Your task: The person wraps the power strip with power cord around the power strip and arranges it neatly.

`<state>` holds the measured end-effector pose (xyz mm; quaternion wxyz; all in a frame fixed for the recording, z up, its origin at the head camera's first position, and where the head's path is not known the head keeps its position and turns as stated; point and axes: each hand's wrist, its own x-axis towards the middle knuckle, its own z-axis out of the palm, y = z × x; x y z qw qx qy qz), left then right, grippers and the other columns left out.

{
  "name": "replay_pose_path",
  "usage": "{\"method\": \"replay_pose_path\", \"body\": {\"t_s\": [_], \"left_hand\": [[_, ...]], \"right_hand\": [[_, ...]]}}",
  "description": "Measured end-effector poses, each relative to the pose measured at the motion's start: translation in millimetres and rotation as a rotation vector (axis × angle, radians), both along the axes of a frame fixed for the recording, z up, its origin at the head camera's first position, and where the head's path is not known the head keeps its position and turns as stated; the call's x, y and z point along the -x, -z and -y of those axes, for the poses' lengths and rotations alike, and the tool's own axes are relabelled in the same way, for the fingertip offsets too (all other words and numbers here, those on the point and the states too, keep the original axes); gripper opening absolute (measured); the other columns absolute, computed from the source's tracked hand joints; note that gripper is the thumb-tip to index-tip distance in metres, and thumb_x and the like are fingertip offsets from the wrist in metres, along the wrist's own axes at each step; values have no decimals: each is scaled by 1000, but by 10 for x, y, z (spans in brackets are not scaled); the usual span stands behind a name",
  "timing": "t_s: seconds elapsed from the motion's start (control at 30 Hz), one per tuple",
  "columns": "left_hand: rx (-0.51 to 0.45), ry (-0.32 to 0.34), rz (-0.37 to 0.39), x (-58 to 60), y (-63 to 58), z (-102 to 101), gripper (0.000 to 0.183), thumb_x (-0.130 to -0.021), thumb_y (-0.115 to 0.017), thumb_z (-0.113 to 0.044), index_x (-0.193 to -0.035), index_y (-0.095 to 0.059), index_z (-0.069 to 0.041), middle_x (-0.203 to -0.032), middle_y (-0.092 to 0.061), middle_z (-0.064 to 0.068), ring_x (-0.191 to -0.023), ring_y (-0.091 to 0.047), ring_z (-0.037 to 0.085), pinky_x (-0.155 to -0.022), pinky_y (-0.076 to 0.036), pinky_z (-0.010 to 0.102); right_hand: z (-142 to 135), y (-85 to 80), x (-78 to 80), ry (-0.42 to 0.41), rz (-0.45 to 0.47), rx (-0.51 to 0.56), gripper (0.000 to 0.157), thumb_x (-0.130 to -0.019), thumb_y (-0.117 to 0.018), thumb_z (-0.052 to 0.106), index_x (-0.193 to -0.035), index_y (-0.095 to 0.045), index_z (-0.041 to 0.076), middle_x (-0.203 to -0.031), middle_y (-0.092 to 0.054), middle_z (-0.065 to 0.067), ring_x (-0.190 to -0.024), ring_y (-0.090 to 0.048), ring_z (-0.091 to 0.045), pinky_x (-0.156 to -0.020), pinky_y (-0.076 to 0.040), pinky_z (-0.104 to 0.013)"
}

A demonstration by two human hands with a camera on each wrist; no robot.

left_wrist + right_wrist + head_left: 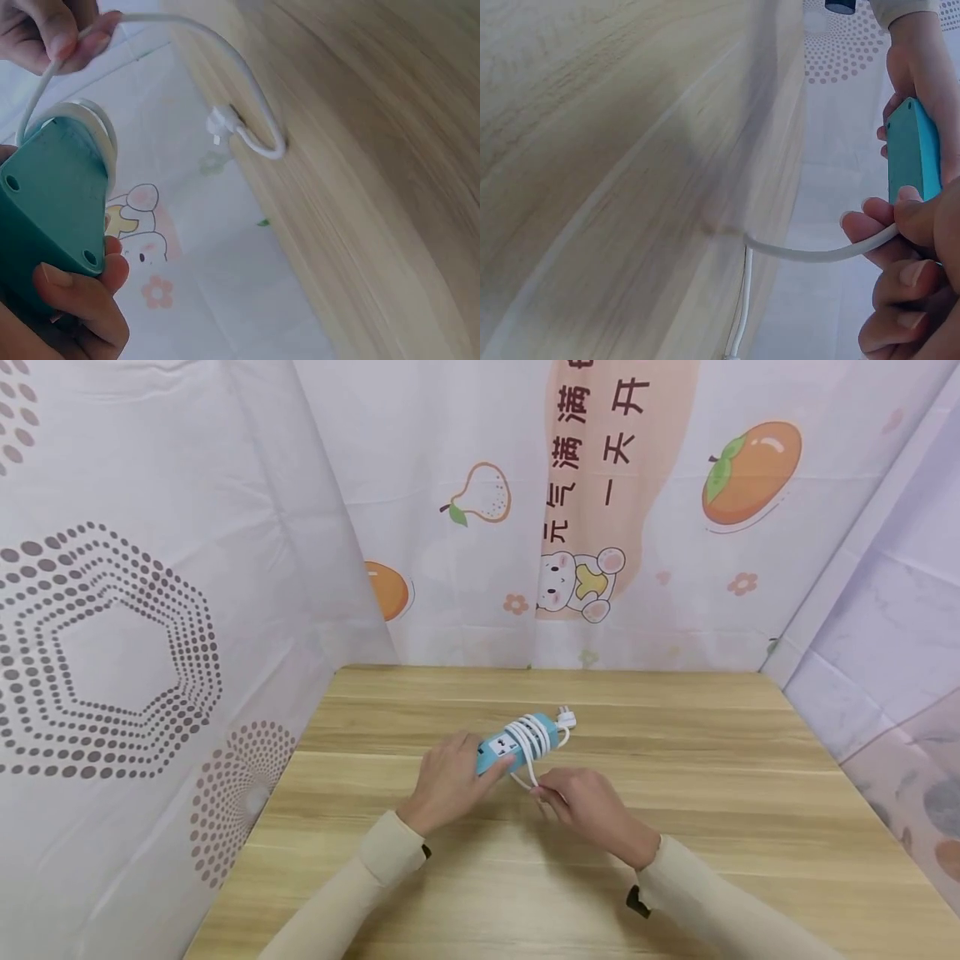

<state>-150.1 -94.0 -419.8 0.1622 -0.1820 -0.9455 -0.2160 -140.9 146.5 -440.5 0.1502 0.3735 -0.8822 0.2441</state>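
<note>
My left hand (pixel 447 783) grips the near left end of a teal power strip (pixel 502 745), holding it tilted over the table. Several turns of white cord (pixel 528 737) are wound around the strip's far half. Between thumb and fingers, my right hand (pixel 591 806) pinches a stretch of that cord just right of the strip. In the right wrist view the pinched cord (pixel 810 256) runs down from the fingertips toward the tabletop. The white plug (pixel 223 122) lies on the wood in the left wrist view, joined to a curved length of cord. Part of the strip is hidden under the left hand.
A wood-grain table (pixel 705 760) spreads under both hands. White printed curtains (pixel 420 435) hang behind its far edge and along the left side. On the right stands another pale patterned panel (pixel 892 643).
</note>
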Motion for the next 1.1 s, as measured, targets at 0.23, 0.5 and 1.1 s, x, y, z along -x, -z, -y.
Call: {"method": "replay_pose_path", "body": {"t_s": [0.23, 0.5, 1.1], "left_hand": [[-95, 48, 58, -35, -48, -10, 52, -98, -62, -58, -101, -69, -7, -79, -53, -5, -64, -48, 10, -55, -40, 27], [-172, 116, 120, -72, -72, -9, 52, -100, -59, -58, -107, -69, -8, -90, -61, -4, -68, -53, 9, -58, -43, 26], [-440, 266, 336, -111, -221, 53, 43, -102, -61, -49, -114, -75, -11, -104, -70, -3, -87, -63, 13, -77, -54, 34]], "right_hand": [[10, -8, 24, -15, 39, 47, 12, -92, -76, 13, -82, -71, 11, -67, -53, 11, -60, -41, 0, -55, -39, -20], [1, 22, 51, -25, 58, 75, 9, -95, -73, 16, -88, -75, 11, -71, -64, 4, -61, -44, 2, -57, -43, -21], [-55, 31, 96, -232, -124, 259, 16, -101, -64, 21, -98, -75, 10, -93, -76, 4, -85, -73, -9, -73, -57, -25]]}}
